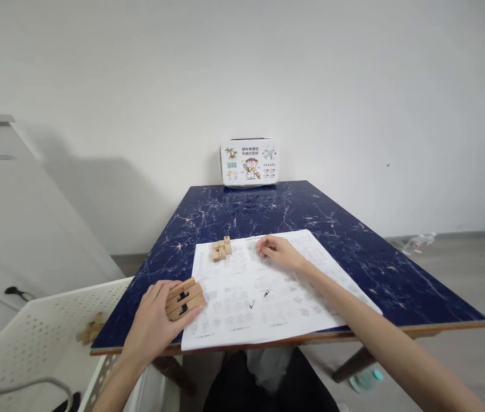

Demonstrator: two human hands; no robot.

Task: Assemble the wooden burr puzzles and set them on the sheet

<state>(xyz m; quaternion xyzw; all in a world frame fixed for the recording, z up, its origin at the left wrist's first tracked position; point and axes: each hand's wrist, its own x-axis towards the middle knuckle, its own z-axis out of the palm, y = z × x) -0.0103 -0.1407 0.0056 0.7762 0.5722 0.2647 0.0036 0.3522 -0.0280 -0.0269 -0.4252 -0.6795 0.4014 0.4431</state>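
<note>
My left hand (pixel 150 315) is closed around several notched wooden puzzle pieces (pixel 185 298) lying side by side at the left front of the table, by the edge of a printed sheet (pixel 225 292). Dark gaps show where their notches meet. Over the upper part of that sheet is my right hand (pixel 283 253), its fingers curled and pressed together; whatever is in them, if anything, is hidden. To its left a small interlocked cluster of wooden blocks (pixel 221 250) rests on the paper. Two small dark marks or bits show lower on the sheet.
The dark blue marbled table (pixel 242 209) has a white picture-printed case (pixel 250 163) standing at its back against the wall. A white perforated basket (pixel 23 337) with wooden pieces (pixel 91 329) inside stands at left. A bottle (pixel 366 380) lies on the floor at right.
</note>
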